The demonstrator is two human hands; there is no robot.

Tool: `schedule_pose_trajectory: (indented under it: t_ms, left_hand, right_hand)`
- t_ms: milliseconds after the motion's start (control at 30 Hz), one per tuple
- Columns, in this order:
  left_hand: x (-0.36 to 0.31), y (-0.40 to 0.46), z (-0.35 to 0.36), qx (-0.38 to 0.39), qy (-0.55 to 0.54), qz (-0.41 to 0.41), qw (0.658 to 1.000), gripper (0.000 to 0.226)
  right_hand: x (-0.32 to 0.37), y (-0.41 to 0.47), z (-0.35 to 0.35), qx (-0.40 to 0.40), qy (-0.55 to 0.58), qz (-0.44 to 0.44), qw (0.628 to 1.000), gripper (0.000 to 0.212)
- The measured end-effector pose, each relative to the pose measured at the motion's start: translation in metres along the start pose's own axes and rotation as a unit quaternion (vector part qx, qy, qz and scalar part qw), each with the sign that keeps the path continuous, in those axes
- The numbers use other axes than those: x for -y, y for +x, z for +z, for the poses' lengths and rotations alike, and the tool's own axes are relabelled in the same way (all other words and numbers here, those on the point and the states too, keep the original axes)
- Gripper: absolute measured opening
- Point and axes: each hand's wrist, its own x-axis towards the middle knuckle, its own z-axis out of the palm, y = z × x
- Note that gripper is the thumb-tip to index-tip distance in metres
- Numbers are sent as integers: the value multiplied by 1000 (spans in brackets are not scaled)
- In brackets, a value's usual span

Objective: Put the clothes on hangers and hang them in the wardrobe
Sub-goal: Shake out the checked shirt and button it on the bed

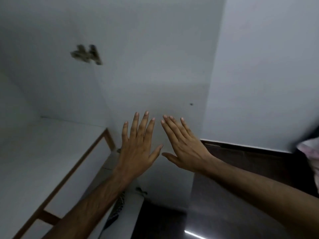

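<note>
My left hand [138,145] and my right hand [183,145] are raised side by side with fingers straight and spread, backs toward me, and hold nothing. Both are in front of a white wardrobe door panel [155,75], whose metal hinge [86,54] shows at the upper left. Whether the fingers touch the panel I cannot tell. The white wardrobe interior [43,144] with a brown wooden edge [82,156] lies to the left. No hanger is in view. A bit of pale pink cloth [310,156] shows at the right edge.
A white wall [267,75] stands to the right with a dark skirting [241,147] below it. A dark glossy floor [215,204] lies underneath. A striped dark item [117,209] hangs low beside my left forearm.
</note>
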Motion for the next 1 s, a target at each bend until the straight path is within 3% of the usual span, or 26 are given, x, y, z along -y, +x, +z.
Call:
schedule_pose_trajectory:
  t_ms: [233,533,800,1000]
  left_hand:
    - [-135,32,49,71,-29,88,993,82]
    - [-297,134,98,74,-101,231,965,79]
    - [-436,252,162,80,-166,343,921,78]
    - [-546,334,198,89,-199,437,873,76]
  right_hand:
    - [-100,-134,6,55,-15,111,992,97]
    - [-229,-257,11,112,-35,278,953,97]
    - [-352,-341,21,182,-77,438,877,93]
    - [-426,-415,14,180,-79,586,786,91]
